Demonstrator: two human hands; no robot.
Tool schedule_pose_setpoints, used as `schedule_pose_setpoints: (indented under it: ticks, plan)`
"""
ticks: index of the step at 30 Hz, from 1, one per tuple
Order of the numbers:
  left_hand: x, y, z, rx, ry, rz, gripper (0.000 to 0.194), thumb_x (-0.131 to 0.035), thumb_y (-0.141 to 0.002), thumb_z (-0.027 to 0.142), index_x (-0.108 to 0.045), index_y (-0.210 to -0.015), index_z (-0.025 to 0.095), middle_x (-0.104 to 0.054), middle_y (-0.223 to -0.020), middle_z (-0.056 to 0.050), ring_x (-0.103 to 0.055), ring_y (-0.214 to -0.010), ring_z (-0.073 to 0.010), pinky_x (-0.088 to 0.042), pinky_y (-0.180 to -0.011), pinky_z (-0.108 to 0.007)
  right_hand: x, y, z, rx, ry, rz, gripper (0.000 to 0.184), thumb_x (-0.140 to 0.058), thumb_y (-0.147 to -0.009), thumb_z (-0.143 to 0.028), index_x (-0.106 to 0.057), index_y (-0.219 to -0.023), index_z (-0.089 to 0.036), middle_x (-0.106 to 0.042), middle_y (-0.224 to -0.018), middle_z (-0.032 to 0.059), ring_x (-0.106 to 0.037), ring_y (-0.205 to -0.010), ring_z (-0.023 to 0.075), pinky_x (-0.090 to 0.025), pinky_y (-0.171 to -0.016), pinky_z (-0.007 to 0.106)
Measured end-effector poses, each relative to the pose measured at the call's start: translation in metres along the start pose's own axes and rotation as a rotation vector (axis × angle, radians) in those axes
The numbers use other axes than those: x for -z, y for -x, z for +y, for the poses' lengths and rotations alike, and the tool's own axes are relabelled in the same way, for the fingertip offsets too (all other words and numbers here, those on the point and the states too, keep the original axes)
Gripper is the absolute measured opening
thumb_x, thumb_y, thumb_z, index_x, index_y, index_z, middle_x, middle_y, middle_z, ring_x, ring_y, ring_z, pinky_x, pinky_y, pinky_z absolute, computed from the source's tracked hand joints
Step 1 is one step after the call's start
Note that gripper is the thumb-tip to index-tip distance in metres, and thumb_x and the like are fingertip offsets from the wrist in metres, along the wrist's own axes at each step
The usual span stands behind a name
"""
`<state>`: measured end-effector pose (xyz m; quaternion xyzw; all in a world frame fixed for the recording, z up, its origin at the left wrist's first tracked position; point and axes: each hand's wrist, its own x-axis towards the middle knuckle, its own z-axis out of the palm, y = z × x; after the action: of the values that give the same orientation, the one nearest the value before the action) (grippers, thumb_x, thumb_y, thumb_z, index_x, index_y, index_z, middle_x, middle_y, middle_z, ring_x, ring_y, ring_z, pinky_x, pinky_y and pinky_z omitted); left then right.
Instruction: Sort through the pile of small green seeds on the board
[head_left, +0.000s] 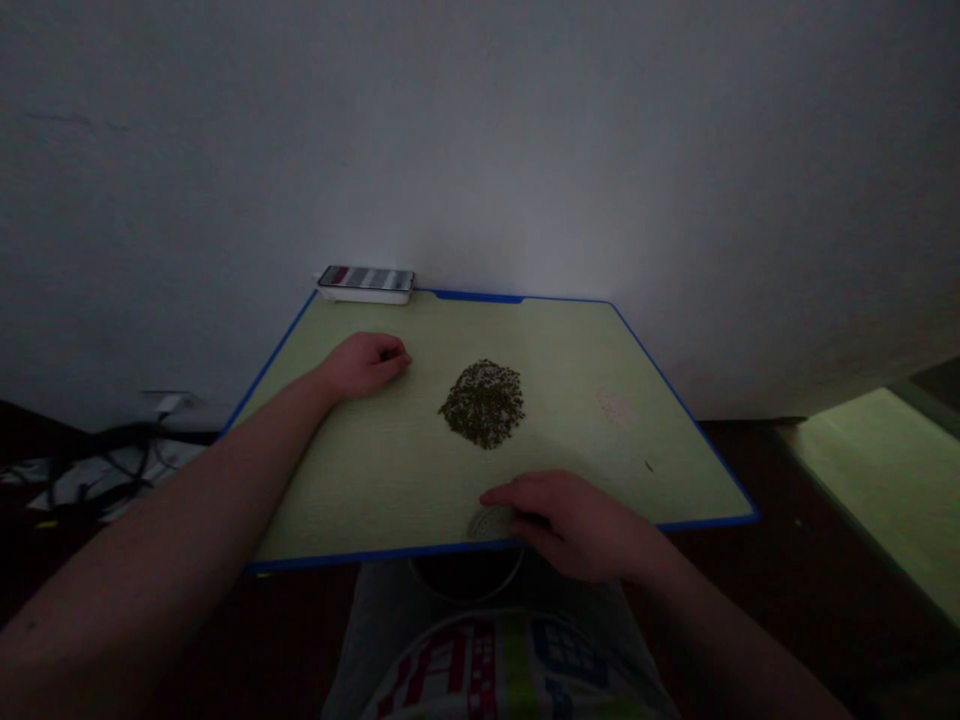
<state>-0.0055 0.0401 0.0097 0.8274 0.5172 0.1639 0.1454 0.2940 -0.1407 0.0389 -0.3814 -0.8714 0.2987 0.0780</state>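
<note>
A heap of small dark green and brownish grains (486, 403) lies spread on the middle of the pale table (420, 480). My left hand (367, 365) rests on the table to the left of the heap, its fingers curled in; whether anything is inside them is hidden. Near the front edge, my right hand (574, 522) is low over the table with the index finger stretched out and the thumb apart. Beside its fingertips shows a faint round patterned patch (491, 522), too dim to name. Under the table edge, a dark round container (469, 575) sits between my legs.
A flat white case with a dark striped top (367, 282) stands at the table's back left, near the wall (510, 150). A faint pinkish patch (616, 408) and a tiny brown bit (649, 466) lie at right. Cables (112, 450) lie on the left.
</note>
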Motion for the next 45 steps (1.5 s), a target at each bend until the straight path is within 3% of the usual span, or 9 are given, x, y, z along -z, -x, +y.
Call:
schedule_pose_setpoints:
  ticks: [8, 17, 19, 22, 25, 30, 39, 45]
  plan:
    - [-0.001, -0.001, -0.002, -0.023, -0.011, 0.006, 0.037, -0.044, -0.082, 0.047, -0.064, -0.075, 0.016, -0.056, -0.060, -0.001, -0.049, -0.056, -0.0137, -0.033, -0.055, -0.026, 0.007, 0.023, 0.019, -0.074, -0.034, 0.101, 0.037, -0.050, -0.088, -0.017, -0.061, -0.123, -0.023, -0.068, -0.114, 0.0069, -0.062, -0.102, 0.0196, -0.048, -0.088, 0.036]
    - [0.001, 0.000, 0.000, -0.030, 0.016, -0.004, 0.036, -0.044, -0.081, 0.046, -0.063, -0.075, 0.016, -0.057, -0.060, -0.001, -0.050, -0.057, -0.0146, -0.033, -0.055, -0.026, -0.002, -0.008, 0.010, -0.052, 0.011, 0.109, 0.041, -0.048, -0.087, -0.020, -0.058, -0.127, -0.019, -0.067, -0.118, 0.0090, -0.062, -0.105, 0.0225, -0.046, -0.090, 0.036]
    - [0.001, 0.000, 0.002, -0.025, 0.021, -0.001, 0.036, -0.044, -0.081, 0.046, -0.062, -0.073, 0.016, -0.056, -0.060, -0.001, -0.050, -0.058, -0.0148, -0.034, -0.055, -0.027, -0.002, -0.008, 0.012, -0.105, 0.020, 0.151, 0.040, -0.049, -0.086, -0.021, -0.060, -0.124, -0.019, -0.069, -0.113, 0.0090, -0.064, -0.099, 0.0224, -0.047, -0.086, 0.035]
    - [0.001, 0.000, 0.002, -0.030, 0.013, -0.005, 0.036, -0.044, -0.081, 0.046, -0.062, -0.073, 0.016, -0.055, -0.060, -0.001, -0.049, -0.057, -0.0142, -0.033, -0.055, -0.026, 0.002, 0.000, 0.023, -0.248, 0.029, 0.242, 0.039, -0.052, -0.083, -0.021, -0.062, -0.120, -0.019, -0.072, -0.088, 0.0057, -0.065, -0.078, 0.0195, -0.047, -0.070, 0.030]
    - [0.001, 0.000, 0.001, -0.035, 0.008, -0.010, 0.035, -0.044, -0.082, 0.046, -0.061, -0.072, 0.016, -0.054, -0.058, 0.000, -0.048, -0.055, -0.0134, -0.032, -0.054, -0.026, 0.010, 0.006, 0.039, -0.404, 0.037, 0.353, 0.036, -0.052, -0.083, -0.023, -0.063, -0.116, -0.017, -0.065, -0.065, 0.0011, -0.058, -0.058, 0.0160, -0.040, -0.056, 0.027]
    - [0.000, 0.000, 0.000, -0.036, 0.022, -0.001, 0.035, -0.045, -0.082, 0.046, -0.061, -0.073, 0.016, -0.055, -0.059, 0.000, -0.048, -0.056, -0.0135, -0.032, -0.054, -0.026, 0.021, 0.001, 0.059, -0.532, 0.076, 0.489, 0.037, -0.052, -0.083, -0.027, -0.062, -0.116, -0.015, -0.063, -0.064, 0.0014, -0.056, -0.056, 0.0161, -0.039, -0.055, 0.028]
    - [0.000, -0.001, -0.001, -0.055, 0.009, 0.006, 0.035, -0.044, -0.082, 0.046, -0.060, -0.071, 0.017, -0.054, -0.058, 0.000, -0.048, -0.055, -0.0133, -0.032, -0.054, -0.026, 0.018, -0.009, 0.066, -0.388, 0.014, 0.504, 0.039, -0.048, -0.086, -0.027, -0.058, -0.122, -0.015, -0.060, -0.065, 0.0002, -0.054, -0.057, 0.0154, -0.040, -0.056, 0.028]
    - [0.001, 0.000, 0.000, -0.040, 0.020, -0.010, 0.035, -0.044, -0.082, 0.046, -0.061, -0.073, 0.016, -0.056, -0.060, 0.000, -0.049, -0.058, -0.0141, -0.033, -0.055, -0.026, 0.018, -0.006, 0.063, -0.376, -0.013, 0.485, 0.040, -0.048, -0.086, -0.027, -0.059, -0.123, -0.015, -0.060, -0.066, 0.0004, -0.052, -0.056, 0.0149, -0.040, -0.055, 0.028]
